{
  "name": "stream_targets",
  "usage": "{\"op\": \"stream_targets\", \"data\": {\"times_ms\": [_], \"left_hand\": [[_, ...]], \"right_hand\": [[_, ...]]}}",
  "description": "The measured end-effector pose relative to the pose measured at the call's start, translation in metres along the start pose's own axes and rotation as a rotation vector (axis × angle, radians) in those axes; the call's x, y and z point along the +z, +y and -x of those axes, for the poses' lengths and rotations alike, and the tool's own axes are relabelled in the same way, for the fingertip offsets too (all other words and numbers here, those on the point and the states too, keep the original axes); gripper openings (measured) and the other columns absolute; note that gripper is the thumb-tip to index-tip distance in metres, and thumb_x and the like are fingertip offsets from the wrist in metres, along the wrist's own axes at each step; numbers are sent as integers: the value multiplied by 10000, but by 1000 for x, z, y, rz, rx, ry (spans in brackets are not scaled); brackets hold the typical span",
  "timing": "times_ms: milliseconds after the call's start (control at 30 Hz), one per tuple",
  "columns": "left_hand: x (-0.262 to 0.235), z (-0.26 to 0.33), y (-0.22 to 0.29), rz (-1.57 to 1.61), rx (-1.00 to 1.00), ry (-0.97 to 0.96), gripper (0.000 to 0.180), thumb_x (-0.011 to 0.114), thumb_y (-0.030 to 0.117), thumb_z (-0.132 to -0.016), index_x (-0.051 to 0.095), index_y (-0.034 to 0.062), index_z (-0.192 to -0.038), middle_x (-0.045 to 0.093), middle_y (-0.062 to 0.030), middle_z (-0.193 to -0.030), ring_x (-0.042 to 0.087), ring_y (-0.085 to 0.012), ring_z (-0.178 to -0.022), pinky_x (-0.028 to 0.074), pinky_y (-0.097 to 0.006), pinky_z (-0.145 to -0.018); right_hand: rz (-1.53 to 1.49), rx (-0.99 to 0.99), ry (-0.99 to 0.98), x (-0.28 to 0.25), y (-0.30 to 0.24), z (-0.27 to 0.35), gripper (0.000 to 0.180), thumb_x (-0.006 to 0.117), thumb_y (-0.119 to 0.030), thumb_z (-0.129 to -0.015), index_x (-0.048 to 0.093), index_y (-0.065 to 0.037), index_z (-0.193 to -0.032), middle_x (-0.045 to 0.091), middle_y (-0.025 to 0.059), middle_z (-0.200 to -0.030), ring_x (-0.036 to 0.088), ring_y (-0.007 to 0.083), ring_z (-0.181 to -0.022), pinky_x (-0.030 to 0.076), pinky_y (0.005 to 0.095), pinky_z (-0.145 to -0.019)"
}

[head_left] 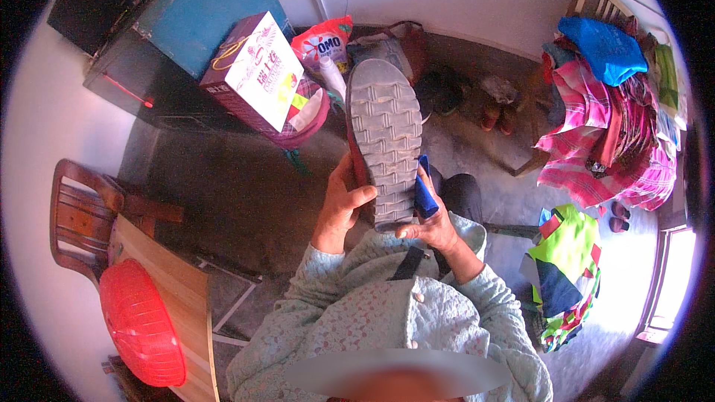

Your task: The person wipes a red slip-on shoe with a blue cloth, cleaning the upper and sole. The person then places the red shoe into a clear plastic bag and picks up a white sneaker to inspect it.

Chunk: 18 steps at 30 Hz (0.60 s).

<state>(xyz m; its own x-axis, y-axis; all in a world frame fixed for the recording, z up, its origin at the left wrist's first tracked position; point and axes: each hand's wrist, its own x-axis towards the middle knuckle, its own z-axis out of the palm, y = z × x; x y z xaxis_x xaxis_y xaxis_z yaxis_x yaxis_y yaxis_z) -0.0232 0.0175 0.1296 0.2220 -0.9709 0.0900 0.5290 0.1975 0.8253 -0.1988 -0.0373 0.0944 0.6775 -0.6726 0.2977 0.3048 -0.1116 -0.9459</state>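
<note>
Sleeves: pale green quilted sleeves (350, 305) rise from the lower edge toward both hands
Basket: red plastic basket (141, 324) rests on the wooden table (190, 290) at its left edge
Left hand: left hand (344, 205) closes round the shoe's heel end, thumb on the sole
Shoe: shoe (385, 141) is held upright between both hands, grey sole toward the camera, long axis running up from heel to toe
Right hand: right hand (432, 227) grips a blue cloth (424, 193) against the shoe's right edge
Clothes: bright clothes (611, 119) are heaped at far right
</note>
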Motion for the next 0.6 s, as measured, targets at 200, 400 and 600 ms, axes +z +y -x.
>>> {"op": "stream_targets", "data": {"times_ms": [200, 400, 600], "left_hand": [[-2, 2, 2, 37, -26, -23, 786, 766, 170, -623, 394, -29, -1287, 538, -112, -1207, 522, -211, -1107, 370, -345, -985], [-25, 5, -16, 67, -20, -3, 548, 795, 218, -660, 560, 3, -1105, 636, -78, -1038, 595, -176, -939, 460, -304, -834], [-33, 9, -20, 64, -28, 52, 467, 778, 229, -690, 597, 2, -1055, 652, -70, -1001, 607, -159, -893, 474, -295, -788]], "right_hand": [[143, -56, -24, -6, 9, 4, 1170, 843, -417, -537, 205, 47, -1401, 268, 198, -1425, 223, 317, -1338, 162, 408, -1087], [197, -50, -35, -7, 4, 5, 1091, 781, -507, -592, 267, 45, -1381, 277, 222, -1411, 239, 332, -1330, 169, 411, -1083], [162, -132, 78, -4, 4, 4, 746, 713, -402, -725, 442, -4, -1294, 415, 189, -1308, 378, 312, -1235, 267, 388, -1034]]}}
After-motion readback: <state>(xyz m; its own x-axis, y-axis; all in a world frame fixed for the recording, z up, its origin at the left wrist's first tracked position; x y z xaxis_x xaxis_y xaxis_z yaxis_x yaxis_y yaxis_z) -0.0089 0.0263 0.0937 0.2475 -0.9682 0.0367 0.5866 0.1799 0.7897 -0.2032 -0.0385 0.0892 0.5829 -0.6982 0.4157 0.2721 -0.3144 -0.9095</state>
